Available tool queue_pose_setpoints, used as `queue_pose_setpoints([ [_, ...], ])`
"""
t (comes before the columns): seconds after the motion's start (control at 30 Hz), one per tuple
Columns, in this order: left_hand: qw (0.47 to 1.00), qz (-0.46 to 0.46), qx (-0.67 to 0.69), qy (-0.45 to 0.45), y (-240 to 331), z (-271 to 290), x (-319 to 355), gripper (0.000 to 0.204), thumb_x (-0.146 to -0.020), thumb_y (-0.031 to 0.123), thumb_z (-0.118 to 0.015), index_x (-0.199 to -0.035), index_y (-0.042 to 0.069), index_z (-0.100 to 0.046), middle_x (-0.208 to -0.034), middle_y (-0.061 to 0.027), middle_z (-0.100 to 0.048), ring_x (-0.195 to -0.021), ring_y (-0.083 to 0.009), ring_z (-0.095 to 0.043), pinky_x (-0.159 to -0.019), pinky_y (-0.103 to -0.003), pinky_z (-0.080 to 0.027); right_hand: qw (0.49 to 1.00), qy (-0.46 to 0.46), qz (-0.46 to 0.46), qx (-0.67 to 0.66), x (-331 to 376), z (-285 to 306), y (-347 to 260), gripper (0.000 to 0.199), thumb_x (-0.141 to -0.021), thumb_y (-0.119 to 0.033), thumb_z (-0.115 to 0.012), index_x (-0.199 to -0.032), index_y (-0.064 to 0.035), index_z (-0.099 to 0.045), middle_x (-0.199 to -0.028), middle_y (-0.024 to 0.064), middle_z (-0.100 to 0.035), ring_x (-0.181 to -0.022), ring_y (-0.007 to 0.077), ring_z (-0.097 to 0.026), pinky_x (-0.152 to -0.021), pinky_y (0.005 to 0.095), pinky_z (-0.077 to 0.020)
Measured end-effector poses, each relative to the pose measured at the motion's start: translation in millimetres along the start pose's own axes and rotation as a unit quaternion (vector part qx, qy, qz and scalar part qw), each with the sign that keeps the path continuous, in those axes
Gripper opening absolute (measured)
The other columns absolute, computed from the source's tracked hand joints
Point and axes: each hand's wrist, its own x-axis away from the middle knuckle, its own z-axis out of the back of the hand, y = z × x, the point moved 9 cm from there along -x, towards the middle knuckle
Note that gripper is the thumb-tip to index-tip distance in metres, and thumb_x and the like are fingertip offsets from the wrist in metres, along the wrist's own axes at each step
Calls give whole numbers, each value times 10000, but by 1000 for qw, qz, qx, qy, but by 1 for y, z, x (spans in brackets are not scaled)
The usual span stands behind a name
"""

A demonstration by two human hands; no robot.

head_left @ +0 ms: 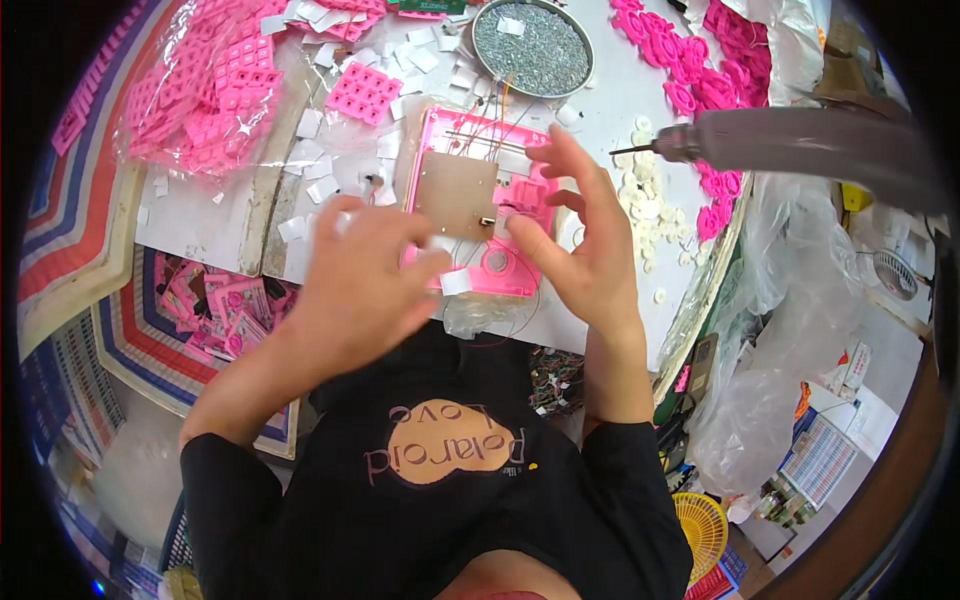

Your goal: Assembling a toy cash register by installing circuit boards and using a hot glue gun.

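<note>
A pink plastic housing lies on the bench in front of me, with a brown circuit board on it. Thin wires run from the board's far side, and a small metal switch sits at its lower right corner. My left hand, blurred by motion, hovers at the left of the housing with curled fingers apart and nothing visible in them. At the housing's right side, my right hand has its fingers spread. Its thumb tip is close to the board's right edge; contact cannot be told. A white square piece lies at the housing's near edge.
An electric screwdriver hangs at the right, bit pointing left. Behind the housing stands a round tray of screws. Pink keypads fill a bag at far left. White round parts and pink rings lie right.
</note>
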Motion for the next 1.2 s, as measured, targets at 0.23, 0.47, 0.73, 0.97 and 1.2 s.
queue_pose_setpoints([
  [0.23, 991, -28, 86, -98, -2, -33, -2, 157, -790, 126, -773, -902, 130, -663, -939, 3, -622, -1006, -214, -584, -961, -460, -329, 998, 4, 67, 16, 25, 6, -5, 348, -791, -78, -763, -1129, -36, -690, -1010, 108, -710, -927, 292, -641, -820, 373, -506],
  [0.47, 975, 113, 186, -37, -31, -25, -8, 101, -824, 58, -705, -911, 68, -655, -901, -40, -657, -879, -252, -617, -887, -384, -388, 995, -51, 49, -66, 11, -26, -16, 303, -800, -54, -771, -1097, -28, -713, -948, 79, -702, -746, 151, -622, -629, 270, -493],
  [0.73, 983, 91, 161, -21, -34, -24, -10, 134, -807, 75, -721, -933, 65, -674, -939, -45, -679, -892, -239, -628, -876, -369, -388, 992, -89, -28, -89, -6, -50, 1, 120, -853, -85, -702, -962, -36, -693, -808, 114, -693, -666, 243, -681, -609, 341, -533],
  [0.97, 977, 80, 195, -13, -39, -26, -12, 120, -817, 127, -761, -906, 116, -681, -896, -3, -659, -872, -198, -597, -861, -373, -341, 988, -90, -60, -112, -1, -53, 10, 114, -850, -99, -722, -951, -52, -698, -746, 89, -692, -615, 194, -672, -570, 308, -514],
  [1.2, 976, 90, 198, -16, -39, -26, -13, 137, -804, 142, -788, -879, 120, -676, -874, 3, -656, -858, -198, -593, -855, -373, -337, 988, -113, -45, -92, 0, -56, 6, 114, -849, -97, -719, -952, -52, -702, -764, 106, -702, -620, 223, -682, -570, 321, -518],
])
